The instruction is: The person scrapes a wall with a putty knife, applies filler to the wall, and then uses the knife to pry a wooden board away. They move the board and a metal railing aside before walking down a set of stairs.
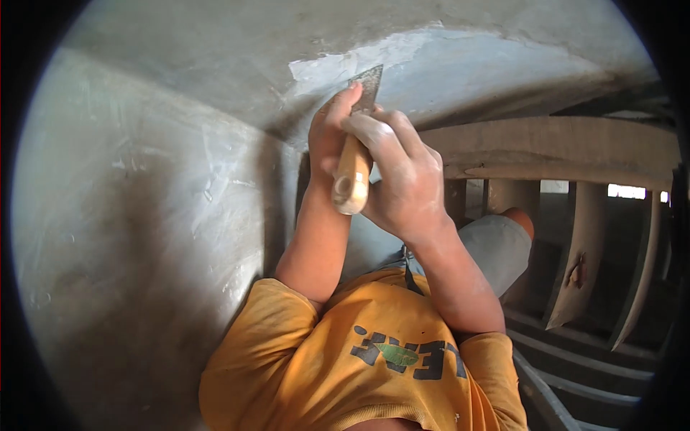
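Note:
A putty knife (352, 176) with a pale wooden handle is held up in front of my chest, its handle end toward me. Its flat, smeared metal blade (369, 85) points up toward the wall surface. My right hand (406, 169), dusted with white, is closed around the upper handle near the blade. On the other side, my left hand (329, 133) also closes on the tool, the thumb lying against the blade's edge; its other fingers are mostly hidden. Beyond the blade is a patch of whitish filler (392, 52) on the grey concrete.
A smooth grey wall (136, 215) rises close on my left and meets the plastered surface ahead at a corner. To the right runs a concrete beam (553, 147) above upright slats (578, 251) with dark gaps. Metal bars (589, 388) lie lower right, beside my bent knee.

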The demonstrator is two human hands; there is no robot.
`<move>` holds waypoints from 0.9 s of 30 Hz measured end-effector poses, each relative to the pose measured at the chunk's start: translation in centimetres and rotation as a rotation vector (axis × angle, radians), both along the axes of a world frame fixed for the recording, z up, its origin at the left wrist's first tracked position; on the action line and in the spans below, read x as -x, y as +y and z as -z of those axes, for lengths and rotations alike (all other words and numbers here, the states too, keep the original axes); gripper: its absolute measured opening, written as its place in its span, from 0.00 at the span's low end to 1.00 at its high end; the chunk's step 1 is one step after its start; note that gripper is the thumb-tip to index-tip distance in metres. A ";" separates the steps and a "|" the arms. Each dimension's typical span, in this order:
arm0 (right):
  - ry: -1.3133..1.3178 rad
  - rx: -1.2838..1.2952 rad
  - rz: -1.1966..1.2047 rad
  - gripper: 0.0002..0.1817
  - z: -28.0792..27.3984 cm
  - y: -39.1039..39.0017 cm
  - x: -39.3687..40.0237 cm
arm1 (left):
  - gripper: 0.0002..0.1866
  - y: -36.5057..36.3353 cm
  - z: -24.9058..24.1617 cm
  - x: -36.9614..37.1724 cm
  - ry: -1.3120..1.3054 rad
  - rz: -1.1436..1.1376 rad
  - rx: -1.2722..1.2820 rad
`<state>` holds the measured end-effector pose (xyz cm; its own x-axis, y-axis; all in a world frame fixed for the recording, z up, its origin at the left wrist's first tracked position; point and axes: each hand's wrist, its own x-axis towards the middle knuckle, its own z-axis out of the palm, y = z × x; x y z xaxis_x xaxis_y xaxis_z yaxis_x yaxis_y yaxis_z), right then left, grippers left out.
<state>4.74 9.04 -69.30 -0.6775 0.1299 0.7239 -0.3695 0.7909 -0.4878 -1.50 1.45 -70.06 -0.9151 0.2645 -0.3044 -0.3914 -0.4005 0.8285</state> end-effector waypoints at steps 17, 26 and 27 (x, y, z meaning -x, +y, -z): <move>-0.188 0.061 0.186 0.13 -0.7 -1.8 1.5 | 0.13 -1.9 10.4 2.2 0.464 0.286 -0.254; -0.247 0.072 0.228 0.14 -0.1 -2.6 1.9 | 0.11 -2.2 11.7 3.1 0.331 0.299 -0.342; -0.268 0.072 0.237 0.14 -0.2 -2.6 1.8 | 0.11 -2.0 11.8 3.5 0.319 0.303 -0.353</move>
